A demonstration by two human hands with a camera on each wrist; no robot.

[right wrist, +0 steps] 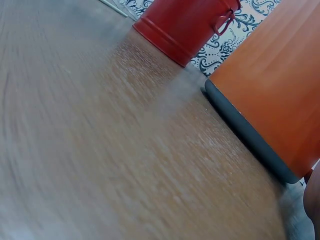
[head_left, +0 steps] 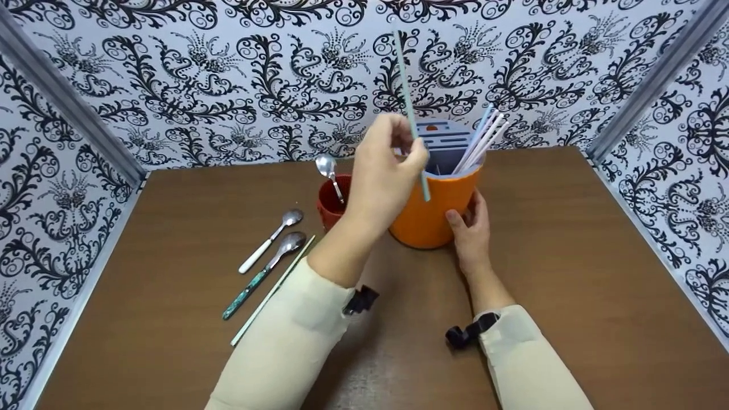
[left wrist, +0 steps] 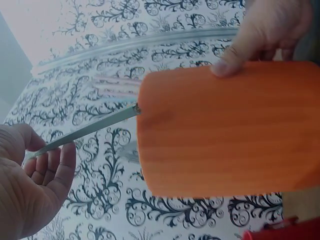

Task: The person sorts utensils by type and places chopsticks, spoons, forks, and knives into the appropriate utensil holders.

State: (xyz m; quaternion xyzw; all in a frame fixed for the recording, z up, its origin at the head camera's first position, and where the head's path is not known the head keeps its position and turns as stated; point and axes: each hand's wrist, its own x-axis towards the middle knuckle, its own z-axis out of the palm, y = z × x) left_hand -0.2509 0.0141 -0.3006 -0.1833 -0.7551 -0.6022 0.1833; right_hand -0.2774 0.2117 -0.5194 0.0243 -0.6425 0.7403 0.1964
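Note:
My left hand (head_left: 383, 176) pinches a pale green chopstick (head_left: 405, 85) between thumb and fingers. The chopstick stands nearly upright, its lower end overlapping the front rim of an orange utensil holder (head_left: 427, 219) in the head view. In the left wrist view, the chopstick's squared end (left wrist: 135, 109) shows beside the holder's top edge. Around the holder's right side, my right hand (head_left: 475, 239) grips with the thumb in front; some fingers are hidden behind. Several pink, white and blue chopsticks (head_left: 481, 139) lean inside the holder, at the right of its grey slotted top (head_left: 441, 134).
Left of the holder stands a red cup (head_left: 326, 216) with a metal spoon (head_left: 326, 166) in it. On the table (head_left: 569, 273) at the left lie a white-handled spoon (head_left: 256, 256), a teal-handled spoon (head_left: 246, 295) and another pale chopstick (head_left: 267, 302). Patterned walls (head_left: 228, 114) enclose the table.

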